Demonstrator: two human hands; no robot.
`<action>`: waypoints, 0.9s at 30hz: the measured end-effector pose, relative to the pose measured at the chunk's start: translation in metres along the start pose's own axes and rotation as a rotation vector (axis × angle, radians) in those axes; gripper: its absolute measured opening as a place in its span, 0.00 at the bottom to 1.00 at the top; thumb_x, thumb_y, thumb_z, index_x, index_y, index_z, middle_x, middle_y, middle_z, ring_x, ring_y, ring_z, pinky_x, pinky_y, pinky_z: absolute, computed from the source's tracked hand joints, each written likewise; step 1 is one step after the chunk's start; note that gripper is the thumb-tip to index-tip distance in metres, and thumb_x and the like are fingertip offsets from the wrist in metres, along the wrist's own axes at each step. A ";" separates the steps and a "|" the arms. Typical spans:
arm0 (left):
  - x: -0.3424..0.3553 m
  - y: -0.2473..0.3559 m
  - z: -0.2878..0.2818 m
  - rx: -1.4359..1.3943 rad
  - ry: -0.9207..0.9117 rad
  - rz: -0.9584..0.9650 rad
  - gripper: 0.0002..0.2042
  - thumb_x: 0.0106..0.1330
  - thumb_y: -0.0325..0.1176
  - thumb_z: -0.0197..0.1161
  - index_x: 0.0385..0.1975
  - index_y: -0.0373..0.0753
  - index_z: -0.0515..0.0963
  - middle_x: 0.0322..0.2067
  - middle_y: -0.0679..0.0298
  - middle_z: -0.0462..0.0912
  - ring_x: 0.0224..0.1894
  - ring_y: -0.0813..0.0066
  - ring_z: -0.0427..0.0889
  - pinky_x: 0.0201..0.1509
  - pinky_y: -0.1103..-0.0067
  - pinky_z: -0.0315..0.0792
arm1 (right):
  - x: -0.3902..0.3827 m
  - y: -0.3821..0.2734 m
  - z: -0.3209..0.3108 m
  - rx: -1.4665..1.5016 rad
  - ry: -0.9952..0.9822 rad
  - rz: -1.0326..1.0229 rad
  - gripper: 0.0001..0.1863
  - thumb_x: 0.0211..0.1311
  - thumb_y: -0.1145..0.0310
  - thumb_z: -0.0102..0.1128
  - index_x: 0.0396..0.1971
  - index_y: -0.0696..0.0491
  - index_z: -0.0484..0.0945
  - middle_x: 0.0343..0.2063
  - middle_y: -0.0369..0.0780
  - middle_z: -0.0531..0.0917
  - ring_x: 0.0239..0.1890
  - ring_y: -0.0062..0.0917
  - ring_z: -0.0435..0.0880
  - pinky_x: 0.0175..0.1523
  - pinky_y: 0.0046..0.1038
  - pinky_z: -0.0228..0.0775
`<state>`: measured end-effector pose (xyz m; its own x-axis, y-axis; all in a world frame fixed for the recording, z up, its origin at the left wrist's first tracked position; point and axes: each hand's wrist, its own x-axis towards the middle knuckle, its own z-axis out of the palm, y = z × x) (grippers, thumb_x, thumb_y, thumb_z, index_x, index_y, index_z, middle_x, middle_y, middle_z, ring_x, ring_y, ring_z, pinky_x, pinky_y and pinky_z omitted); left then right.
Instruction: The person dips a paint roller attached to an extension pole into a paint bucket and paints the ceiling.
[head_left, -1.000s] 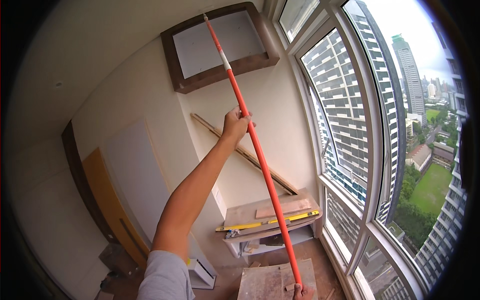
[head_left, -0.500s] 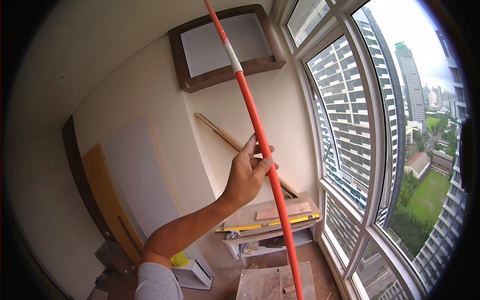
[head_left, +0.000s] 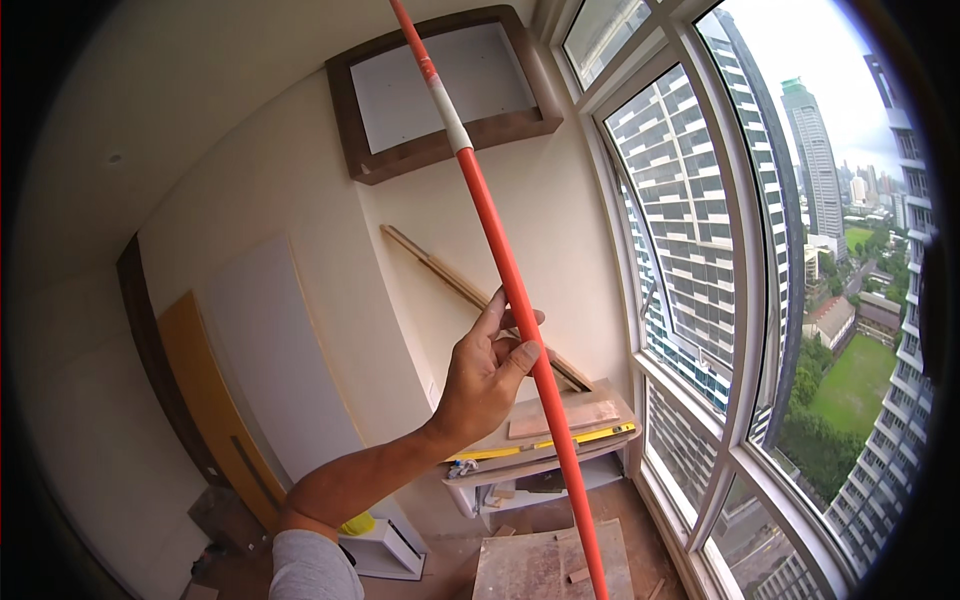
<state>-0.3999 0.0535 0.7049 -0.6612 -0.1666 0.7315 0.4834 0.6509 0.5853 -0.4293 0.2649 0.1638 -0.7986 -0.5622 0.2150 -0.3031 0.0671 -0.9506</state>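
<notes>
A long orange-red pole (head_left: 490,215) with a whitish band runs aslant from the top edge of the view down to the bottom edge. My left hand (head_left: 485,370) grips it at about mid-view, thumb on the near side and fingers passing behind. The left arm is stretched out, in a grey sleeve. Past its upper stretch, a dark-framed box (head_left: 440,85) with a pale inside is fixed high on the wall. Both ends of the pole lie outside the view. My right hand is out of sight.
Tall windows (head_left: 745,230) line the right, one pane tilted outward. Below the wall box, a shelf (head_left: 480,465) carries a yellow spirit level (head_left: 590,434) and a board; wooden strips (head_left: 450,275) lean there. A worn board (head_left: 545,565) lies lower down; an orange-brown panel (head_left: 205,390) stands left.
My left hand and the pole's upper part sit slightly farther left and the hand a little lower in view. The whole background has shifted slightly left too. The grip is unchanged.
</notes>
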 end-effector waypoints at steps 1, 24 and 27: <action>-0.001 -0.001 -0.001 0.006 0.000 0.008 0.31 0.74 0.26 0.56 0.73 0.29 0.51 0.52 0.57 0.72 0.45 0.71 0.84 0.53 0.74 0.82 | 0.000 -0.001 0.000 0.001 -0.002 0.001 0.28 0.78 0.48 0.40 0.46 0.60 0.79 0.27 0.53 0.79 0.30 0.48 0.77 0.37 0.44 0.68; 0.140 -0.063 -0.098 0.192 0.169 -0.182 0.22 0.67 0.21 0.51 0.63 0.29 0.67 0.52 0.56 0.78 0.40 0.71 0.85 0.36 0.81 0.70 | 0.045 -0.045 0.043 0.034 0.044 0.006 0.27 0.77 0.49 0.44 0.42 0.60 0.81 0.22 0.49 0.75 0.27 0.40 0.75 0.33 0.42 0.67; 0.158 -0.071 -0.110 0.229 0.234 -0.196 0.20 0.65 0.20 0.51 0.59 0.29 0.71 0.50 0.57 0.79 0.38 0.72 0.85 0.33 0.81 0.69 | 0.060 -0.072 0.038 0.043 -0.012 0.007 0.26 0.77 0.49 0.45 0.43 0.60 0.81 0.26 0.52 0.79 0.31 0.46 0.79 0.37 0.45 0.69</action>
<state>-0.4756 -0.1004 0.8175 -0.5664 -0.4517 0.6893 0.2026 0.7344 0.6477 -0.4354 0.1952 0.2365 -0.7945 -0.5713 0.2058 -0.2746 0.0359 -0.9609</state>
